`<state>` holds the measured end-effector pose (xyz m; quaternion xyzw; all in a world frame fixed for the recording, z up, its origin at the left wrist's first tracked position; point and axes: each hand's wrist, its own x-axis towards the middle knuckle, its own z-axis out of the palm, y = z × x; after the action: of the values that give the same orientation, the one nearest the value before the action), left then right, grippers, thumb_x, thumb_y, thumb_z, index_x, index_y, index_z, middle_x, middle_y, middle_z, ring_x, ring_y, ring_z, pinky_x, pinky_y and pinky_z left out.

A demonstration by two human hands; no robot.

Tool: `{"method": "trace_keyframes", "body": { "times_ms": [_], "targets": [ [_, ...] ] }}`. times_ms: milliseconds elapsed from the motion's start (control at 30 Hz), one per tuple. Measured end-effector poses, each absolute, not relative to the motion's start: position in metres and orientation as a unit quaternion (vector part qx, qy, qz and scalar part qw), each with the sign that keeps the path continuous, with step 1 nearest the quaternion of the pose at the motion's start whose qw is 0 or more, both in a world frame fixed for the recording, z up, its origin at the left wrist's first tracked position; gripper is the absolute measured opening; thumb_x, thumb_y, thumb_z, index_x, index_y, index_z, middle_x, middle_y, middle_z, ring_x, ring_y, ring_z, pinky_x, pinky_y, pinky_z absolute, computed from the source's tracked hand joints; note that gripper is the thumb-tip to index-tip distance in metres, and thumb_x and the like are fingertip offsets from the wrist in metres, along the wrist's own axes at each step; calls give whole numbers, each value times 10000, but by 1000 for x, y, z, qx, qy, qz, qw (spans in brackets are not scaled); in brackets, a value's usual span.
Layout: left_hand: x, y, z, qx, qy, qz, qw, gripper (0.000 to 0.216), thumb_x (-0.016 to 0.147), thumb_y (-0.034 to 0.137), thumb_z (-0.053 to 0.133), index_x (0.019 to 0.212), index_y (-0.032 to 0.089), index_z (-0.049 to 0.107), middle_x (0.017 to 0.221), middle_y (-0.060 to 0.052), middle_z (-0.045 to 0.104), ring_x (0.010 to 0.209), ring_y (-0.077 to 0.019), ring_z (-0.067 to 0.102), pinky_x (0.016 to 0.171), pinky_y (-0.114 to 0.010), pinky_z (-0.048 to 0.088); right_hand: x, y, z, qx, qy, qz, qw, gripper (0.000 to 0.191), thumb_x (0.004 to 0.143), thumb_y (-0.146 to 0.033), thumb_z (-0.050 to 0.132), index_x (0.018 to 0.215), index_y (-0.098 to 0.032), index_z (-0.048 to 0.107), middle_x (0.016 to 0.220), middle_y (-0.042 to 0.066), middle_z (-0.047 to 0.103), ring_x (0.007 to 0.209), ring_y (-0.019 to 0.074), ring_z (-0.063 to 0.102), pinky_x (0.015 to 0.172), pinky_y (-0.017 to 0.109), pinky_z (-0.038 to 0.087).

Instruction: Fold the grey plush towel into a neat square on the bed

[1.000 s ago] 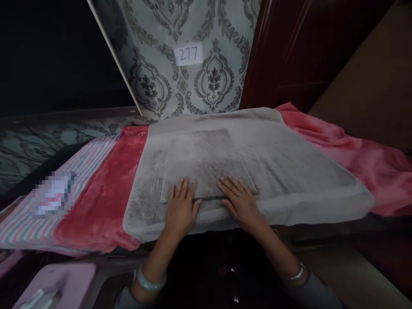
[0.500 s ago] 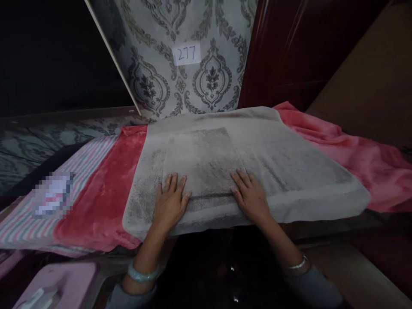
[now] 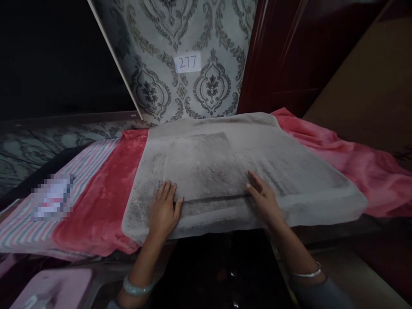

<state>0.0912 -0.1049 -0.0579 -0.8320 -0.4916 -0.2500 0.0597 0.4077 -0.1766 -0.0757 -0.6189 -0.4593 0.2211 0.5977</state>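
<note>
A grey plush cloth [image 3: 206, 163] is spread over the surface in front of me, with darker brushed patches in its pile and a dark crease running across near the front edge. My left hand [image 3: 163, 210] lies flat on its front left part, fingers stretched forward and thumb apart. On the right, my right hand [image 3: 264, 198] is turned on its side near the right end of the crease, thumb and index finger apart. Its lower fingers are partly hidden. Nothing shows in either hand.
Red plush fabric [image 3: 103, 184] and a striped cloth [image 3: 86, 161] lie to the left, with a blurred packet [image 3: 53, 199] on the stripes. Pink fabric [image 3: 360, 167] bunches at the right. A pink stool [image 3: 61, 285] stands low left. Behind are a dark screen [image 3: 61, 60] and a numbered paper [image 3: 188, 62].
My right hand has shifted right and turned from palm-down flat onto its side. My left hand has slid slightly left and nearer to me. The view has tilted up a little.
</note>
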Motion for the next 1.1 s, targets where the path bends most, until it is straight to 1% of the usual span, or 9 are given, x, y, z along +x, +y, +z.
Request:
{"method": "trace_keyframes", "body": {
  "times_ms": [67,167,300,400,500,667,800,1000,1100],
  "targets": [
    [92,-106,-57,-831,-492,-254,57,535,976,435,382,1349,93,556,1445,-199,520,1387,-345,429,1102,-560,408,410,-177,-68,-584,-400,323,628,532,844,-474,630,1331,-263,590,1413,99,556,1264,288,541,995,493,490],
    [93,-106,-57,-829,-496,-254,55,535,974,440,380,1354,104,552,1451,-191,518,1391,-341,425,1101,-565,406,410,-180,-60,-525,-313,437,660,474,791,-450,675,1226,-266,644,1248,82,668,1043,268,659,839,445,565],
    [93,-107,-56,-830,-499,-244,52,555,974,440,371,1358,79,545,1454,-201,511,1393,-344,420,1107,-556,400,407,-182,-56,-485,-267,496,669,414,748,-405,712,1131,-261,652,1008,45,722,819,220,683,772,426,586],
    [93,-108,-55,-830,-497,-247,53,554,974,442,372,1359,82,545,1457,-197,509,1402,-342,409,1112,-553,394,405,-184,-54,-485,-279,493,666,475,759,-385,706,1212,-292,595,973,13,687,797,197,673,780,434,598],
    [93,-108,-54,-830,-495,-250,56,548,976,440,371,1354,86,551,1455,-193,513,1399,-346,410,1103,-555,404,402,-186,-50,-507,-285,466,667,600,745,-386,740,1308,-320,544,845,-37,604,745,161,629,762,411,621],
    [93,-109,-54,-829,-498,-247,60,541,974,435,379,1353,92,554,1455,-191,513,1395,-350,414,1089,-562,418,395,-188,-44,-539,-281,431,667,729,711,-400,795,1373,-260,525,667,-69,451,646,140,530,669,366,643],
    [93,-109,-54,-830,-499,-243,59,542,971,430,385,1359,89,548,1457,-192,510,1398,-346,411,1093,-559,413,393,-187,-46,-547,-262,420,675,757,726,-368,775,1415,-252,485,630,-80,444,582,132,525,631,361,642],
    [94,-109,-54,-829,-502,-238,60,551,971,425,378,1357,70,547,1462,-199,502,1398,-351,407,1101,-552,401,387,-191,-38,-570,-287,446,627,875,727,-428,752,1497,-250,378,834,-2,642,673,186,692,546,286,593],
    [94,-110,-53,-829,-503,-238,61,556,972,434,374,1354,72,551,1457,-194,510,1396,-348,410,1101,-544,401,380,-196,-31,-570,-315,455,607,959,732,-493,745,1537,-212,306,757,-14,636,679,206,714,525,253,558]
  ]
}}
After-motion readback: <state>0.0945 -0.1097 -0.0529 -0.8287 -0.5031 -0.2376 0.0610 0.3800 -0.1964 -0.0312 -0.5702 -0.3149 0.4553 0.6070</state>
